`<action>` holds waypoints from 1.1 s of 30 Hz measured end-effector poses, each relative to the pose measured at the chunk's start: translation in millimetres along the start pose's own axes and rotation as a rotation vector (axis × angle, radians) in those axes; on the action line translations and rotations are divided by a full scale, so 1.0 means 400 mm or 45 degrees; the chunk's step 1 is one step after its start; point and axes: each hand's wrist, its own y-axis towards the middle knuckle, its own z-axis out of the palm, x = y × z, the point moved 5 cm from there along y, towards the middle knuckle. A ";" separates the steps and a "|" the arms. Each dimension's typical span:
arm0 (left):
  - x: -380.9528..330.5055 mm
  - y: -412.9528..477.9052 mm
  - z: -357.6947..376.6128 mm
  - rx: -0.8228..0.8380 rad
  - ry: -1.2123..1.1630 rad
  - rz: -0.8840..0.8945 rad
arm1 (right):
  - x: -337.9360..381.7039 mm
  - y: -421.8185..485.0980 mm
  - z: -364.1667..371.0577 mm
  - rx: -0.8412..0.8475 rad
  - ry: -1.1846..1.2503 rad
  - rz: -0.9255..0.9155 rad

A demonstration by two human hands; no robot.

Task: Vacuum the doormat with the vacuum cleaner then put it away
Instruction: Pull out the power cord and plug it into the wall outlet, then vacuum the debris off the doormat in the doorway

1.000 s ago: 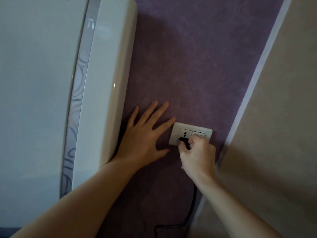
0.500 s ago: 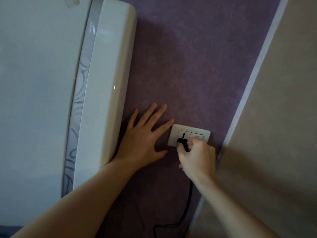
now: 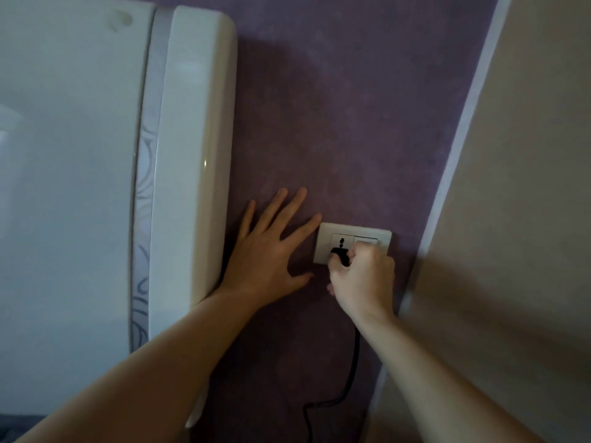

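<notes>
I can't read any txt, labels or nos. on the socket (image 3: 367, 231) or white appliance (image 3: 192, 155).

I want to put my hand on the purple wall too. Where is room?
Plenty above: the purple wall is bare between the white appliance and the white strip, over the socket plate. A smaller patch lies between the left arm and the cord. The socket plate is crowded: the left hand lies flat beside it, the right hand holds the plug.

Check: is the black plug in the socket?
In, apparently: plug sits against the socket face, no prongs showing, right hand gripping it.
</notes>
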 end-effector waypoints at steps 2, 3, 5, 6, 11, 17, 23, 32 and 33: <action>-0.001 0.000 -0.010 0.064 -0.008 0.005 | 0.011 0.000 -0.012 0.064 -0.099 0.031; -0.001 0.000 -0.018 0.108 -0.012 0.005 | 0.015 0.001 -0.021 0.130 -0.141 0.058; -0.003 0.004 -0.039 0.205 -0.028 0.005 | 0.013 0.000 -0.044 0.266 -0.176 0.107; -0.004 0.008 -0.054 0.251 -0.048 -0.001 | 0.007 -0.002 -0.058 0.308 -0.180 0.119; -0.083 -0.002 -0.152 0.191 -0.275 -0.144 | -0.068 -0.041 -0.187 0.313 0.001 0.025; -0.382 -0.086 -0.133 0.041 -0.551 -0.038 | -0.284 -0.134 -0.357 0.265 0.196 -0.024; -0.610 -0.050 0.034 0.355 -0.765 0.077 | -0.536 -0.153 -0.473 0.189 0.077 0.055; -0.818 0.302 -0.043 0.787 -0.926 0.244 | -0.546 0.017 -0.844 0.324 -0.146 0.501; -0.845 0.343 -0.073 0.829 -0.949 0.260 | -0.523 0.039 -0.890 0.343 -0.179 0.525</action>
